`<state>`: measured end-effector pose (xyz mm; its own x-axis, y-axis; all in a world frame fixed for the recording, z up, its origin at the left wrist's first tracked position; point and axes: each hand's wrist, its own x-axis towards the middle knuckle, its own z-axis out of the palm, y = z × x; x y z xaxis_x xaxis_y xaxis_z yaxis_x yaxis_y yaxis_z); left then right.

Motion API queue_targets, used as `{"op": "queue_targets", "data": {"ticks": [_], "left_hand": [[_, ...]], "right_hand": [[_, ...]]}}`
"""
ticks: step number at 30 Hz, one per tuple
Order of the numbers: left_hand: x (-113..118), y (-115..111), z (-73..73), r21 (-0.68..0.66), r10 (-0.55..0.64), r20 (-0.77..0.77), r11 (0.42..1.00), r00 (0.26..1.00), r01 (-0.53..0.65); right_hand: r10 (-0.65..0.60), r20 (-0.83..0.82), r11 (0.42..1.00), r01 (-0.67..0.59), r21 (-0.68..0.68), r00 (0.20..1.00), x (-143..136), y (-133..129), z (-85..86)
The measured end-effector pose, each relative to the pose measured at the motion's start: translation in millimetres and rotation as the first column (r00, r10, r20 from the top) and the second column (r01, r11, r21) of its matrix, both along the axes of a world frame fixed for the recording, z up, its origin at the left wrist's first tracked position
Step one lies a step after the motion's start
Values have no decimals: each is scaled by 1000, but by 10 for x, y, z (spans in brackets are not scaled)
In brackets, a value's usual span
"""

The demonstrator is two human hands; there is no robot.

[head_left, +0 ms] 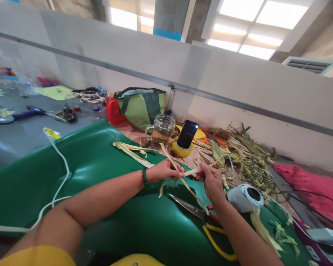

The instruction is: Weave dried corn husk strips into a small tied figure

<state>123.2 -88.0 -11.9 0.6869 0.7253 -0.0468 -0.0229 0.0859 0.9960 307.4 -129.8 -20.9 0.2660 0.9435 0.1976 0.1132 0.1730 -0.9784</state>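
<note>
My left hand (166,170), with a dark green bead bracelet at the wrist, pinches pale dried husk strips (192,172) that cross at its fingertips. My right hand (211,179) is closed on the other end of the same strips, a short way to the right. One strip's tail slants down toward a pair of scissors (190,206) with red and yellow handles, lying on the green mat below my hands. Beyond my left hand lie more dried husk strips (134,153). A spool of white thread (244,197) stands beside my right forearm.
Behind my hands are a glass mug (163,131) of liquid and a phone (187,135) propped on a yellow stand (182,149). A heap of dried husks (246,162) lies right. A green bag (141,105) leans at the wall. A white cable (65,166) crosses the green mat (100,147).
</note>
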Motion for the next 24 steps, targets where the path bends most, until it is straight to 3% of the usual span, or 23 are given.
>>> {"op": "queue_targets", "data": {"ticks": [3,7,18,24], "left_hand": [[-2,1,-7,-22,29,5,999,1000,-29],[-4,13,-41,5,28,3,1000,1000,-28],[6,25,-73,-33,14,39,999,999,-13],[9,11,-45,-40,23,60,999,998,-20]], "right_hand": [[123,-29,992,-123,-20,992,-18,-8,13],[264,132,963,-254,-86,956,-103,-51,41],[173,131,983,-163,-78,976,-51,-24,-27],[101,111,995,-98,-38,989,-60,-44,42]]}}
